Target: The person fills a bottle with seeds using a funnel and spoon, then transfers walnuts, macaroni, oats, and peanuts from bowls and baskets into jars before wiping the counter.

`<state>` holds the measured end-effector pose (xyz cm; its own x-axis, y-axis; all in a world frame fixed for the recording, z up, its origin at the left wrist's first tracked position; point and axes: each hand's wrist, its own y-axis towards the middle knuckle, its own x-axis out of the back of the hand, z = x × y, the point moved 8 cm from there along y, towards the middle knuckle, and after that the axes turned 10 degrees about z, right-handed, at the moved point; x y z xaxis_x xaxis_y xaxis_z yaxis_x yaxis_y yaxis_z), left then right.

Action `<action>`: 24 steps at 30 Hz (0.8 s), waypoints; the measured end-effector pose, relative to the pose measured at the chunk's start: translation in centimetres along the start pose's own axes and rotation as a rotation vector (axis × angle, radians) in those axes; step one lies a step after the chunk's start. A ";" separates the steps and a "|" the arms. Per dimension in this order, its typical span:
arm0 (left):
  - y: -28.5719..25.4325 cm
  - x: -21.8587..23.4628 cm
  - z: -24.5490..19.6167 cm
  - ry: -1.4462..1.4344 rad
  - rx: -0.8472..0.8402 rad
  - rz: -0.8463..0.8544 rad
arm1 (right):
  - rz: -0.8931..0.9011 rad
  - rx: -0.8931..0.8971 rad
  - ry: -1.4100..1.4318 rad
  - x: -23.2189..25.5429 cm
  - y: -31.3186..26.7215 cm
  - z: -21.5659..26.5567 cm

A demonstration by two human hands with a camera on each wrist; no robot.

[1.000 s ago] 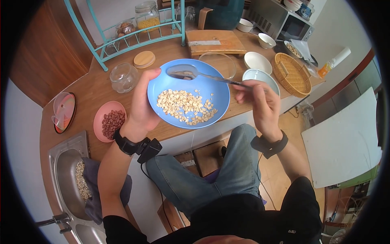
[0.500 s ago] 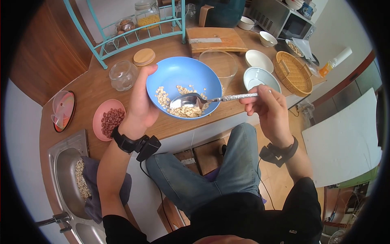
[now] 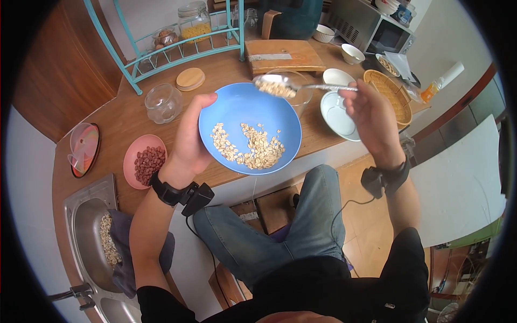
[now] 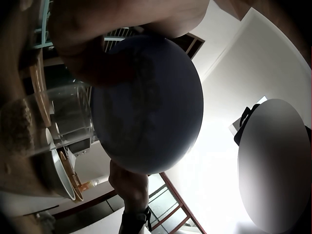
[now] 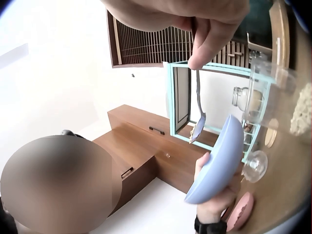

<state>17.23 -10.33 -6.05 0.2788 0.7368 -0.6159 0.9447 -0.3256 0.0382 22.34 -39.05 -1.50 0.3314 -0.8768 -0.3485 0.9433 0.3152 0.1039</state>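
My left hand (image 3: 187, 134) grips a blue bowl (image 3: 231, 102) at its left side, thumb at the rim and fingers underneath. Rolled oats (image 3: 262, 152) lie in the lower part of the bowl, which tilts toward me. Between thumb and fingers of my right hand (image 3: 378, 124) is the handle of a metal spoon (image 3: 326, 86). A heap of oats (image 3: 276, 88) fills the spoon's head, raised above the bowl's far rim. Behind the bowl stands a clear glass container (image 3: 306, 97); the right wrist view shows oats (image 5: 302, 111) inside it.
A pink bowl of brown pieces (image 3: 132, 156) and a glass jar (image 3: 163, 102) stand left. White bowls (image 3: 340, 116) and a wicker basket (image 3: 401, 110) line the right side. Behind are a wooden board (image 3: 285, 54) and turquoise rack (image 3: 188, 51). The sink (image 3: 86, 226) is at lower left.
The spoon dipped into the oats, then rose out loaded, up toward the bowl's far rim. My right hand moved up and right. The blue bowl shifted slightly but stays in my left hand.
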 end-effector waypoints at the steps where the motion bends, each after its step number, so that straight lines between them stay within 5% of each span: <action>1: 0.0 0.0 0.0 0.006 0.004 -0.003 | -0.028 0.027 -0.026 0.3 0.3 0.7; 6: 0.0 0.0 -0.1 0.009 0.008 0.027 | -0.141 0.206 -0.229 1.7 1.0 3.0; 10: -0.1 0.0 -0.3 0.026 0.001 0.033 | -0.017 0.290 -0.623 -0.3 0.2 2.7; 17: -0.1 0.2 0.0 0.047 -0.014 -0.031 | 0.142 0.848 -0.799 -4.3 -4.9 5.5; 21: -0.1 -0.1 -0.1 0.057 -0.014 -0.018 | 0.424 0.697 -0.933 -8.2 -6.1 4.2; 24: -0.1 -0.3 0.1 0.046 -0.007 0.012 | 0.519 0.844 -1.116 -11.4 -7.1 3.2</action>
<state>17.01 -10.53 -5.96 0.2974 0.7592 -0.5789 0.9424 -0.3305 0.0507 11.96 -32.47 4.70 0.1007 -0.6775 0.7286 0.3217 0.7152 0.6205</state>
